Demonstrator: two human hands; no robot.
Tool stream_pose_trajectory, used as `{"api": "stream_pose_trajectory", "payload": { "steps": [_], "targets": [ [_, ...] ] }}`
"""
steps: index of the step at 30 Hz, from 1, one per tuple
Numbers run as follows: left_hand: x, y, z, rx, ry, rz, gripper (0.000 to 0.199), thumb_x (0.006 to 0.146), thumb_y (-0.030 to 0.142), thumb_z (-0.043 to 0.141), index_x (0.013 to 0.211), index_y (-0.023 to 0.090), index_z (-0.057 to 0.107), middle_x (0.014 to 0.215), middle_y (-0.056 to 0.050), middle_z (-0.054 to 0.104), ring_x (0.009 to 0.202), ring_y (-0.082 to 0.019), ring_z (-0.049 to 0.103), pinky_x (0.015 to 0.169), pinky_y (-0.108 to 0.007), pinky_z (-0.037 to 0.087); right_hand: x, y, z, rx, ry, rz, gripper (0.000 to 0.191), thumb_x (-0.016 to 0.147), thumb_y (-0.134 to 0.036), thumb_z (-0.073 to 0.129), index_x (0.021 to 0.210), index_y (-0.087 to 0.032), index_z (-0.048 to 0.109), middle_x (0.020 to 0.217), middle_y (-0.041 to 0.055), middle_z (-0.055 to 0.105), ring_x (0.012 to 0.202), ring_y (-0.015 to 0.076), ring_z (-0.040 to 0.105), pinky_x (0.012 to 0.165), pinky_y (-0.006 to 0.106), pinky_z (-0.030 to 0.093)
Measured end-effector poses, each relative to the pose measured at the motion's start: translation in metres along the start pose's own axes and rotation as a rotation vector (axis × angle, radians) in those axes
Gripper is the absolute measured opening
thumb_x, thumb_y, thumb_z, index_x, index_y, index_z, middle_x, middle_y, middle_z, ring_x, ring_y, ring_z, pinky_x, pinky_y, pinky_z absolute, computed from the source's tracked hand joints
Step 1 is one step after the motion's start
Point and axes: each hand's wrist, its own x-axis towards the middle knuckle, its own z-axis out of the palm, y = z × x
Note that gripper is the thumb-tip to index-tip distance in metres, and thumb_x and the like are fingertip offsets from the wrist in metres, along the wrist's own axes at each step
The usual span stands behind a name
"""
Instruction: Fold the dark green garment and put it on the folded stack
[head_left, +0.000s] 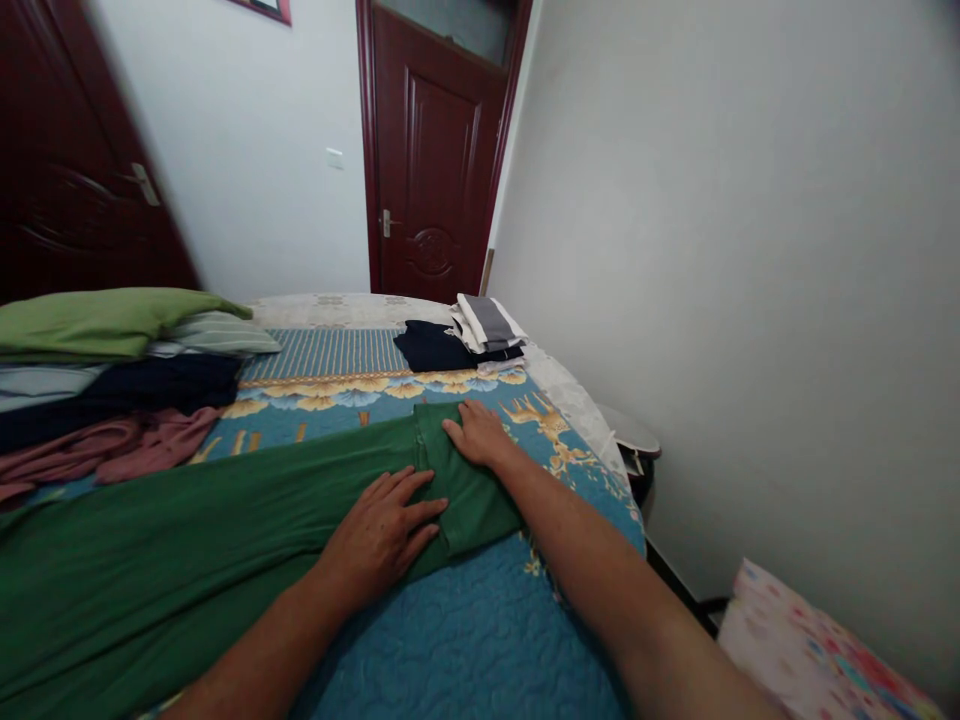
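Note:
A long green garment lies stretched across the bed, its right end folded back over itself in a short flat band. My left hand rests palm down beside the fold, fingers spread and touching the cloth near the fold's edge. At the far corner of the folded band is my right hand, laid on the fabric with thumb and fingers apart. Neither hand is lifting the cloth. The garment's left end runs out of view.
Loose clothes in green, navy and pink are heaped at the left. Folded dark clothing and a striped grey-and-white piece lie at the far side. A patterned blue bedspread lies beneath. A wall stands at the right.

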Motion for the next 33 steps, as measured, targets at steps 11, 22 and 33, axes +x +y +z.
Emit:
{"api": "stream_pose_trajectory", "payload": {
  "steps": [11, 22, 33],
  "targets": [
    [-0.002, -0.005, 0.001, -0.01, -0.014, 0.0, 0.036, 0.103, 0.036, 0.061, 0.136, 0.044, 0.074, 0.16, -0.004, 0.059, 0.149, -0.033, 0.053, 0.121, -0.064, 0.046, 0.037, 0.011, 0.013, 0.034, 0.0, -0.013, 0.078, 0.109, -0.062, 0.038, 0.164, -0.007, 0.04, 0.175, 0.0218, 0.03, 0.164, 0.0359, 0.024, 0.131, 0.062, 0.015],
    [-0.001, -0.001, -0.006, -0.07, -0.056, -0.054, 0.035, 0.102, 0.035, 0.062, 0.133, 0.044, 0.076, 0.16, -0.002, 0.058, 0.151, -0.032, 0.052, 0.125, -0.063, 0.041, 0.02, 0.009, 0.009, -0.025, 0.332, -0.052, 0.05, 0.11, -0.046, 0.047, 0.146, -0.014, 0.06, 0.149, 0.0202, 0.063, 0.144, 0.0319, 0.052, 0.124, 0.05, 0.029],
    [0.002, 0.001, -0.006, -0.066, -0.038, -0.032, 0.033, 0.103, 0.036, 0.062, 0.131, 0.039, 0.079, 0.159, -0.007, 0.06, 0.149, -0.033, 0.053, 0.125, -0.061, 0.041, -0.023, 0.019, 0.003, -0.03, 0.265, -0.091, 0.044, 0.112, -0.042, 0.044, 0.129, -0.015, 0.074, 0.136, 0.0166, 0.073, 0.131, 0.0263, 0.065, 0.116, 0.039, 0.044]
  ]
}}
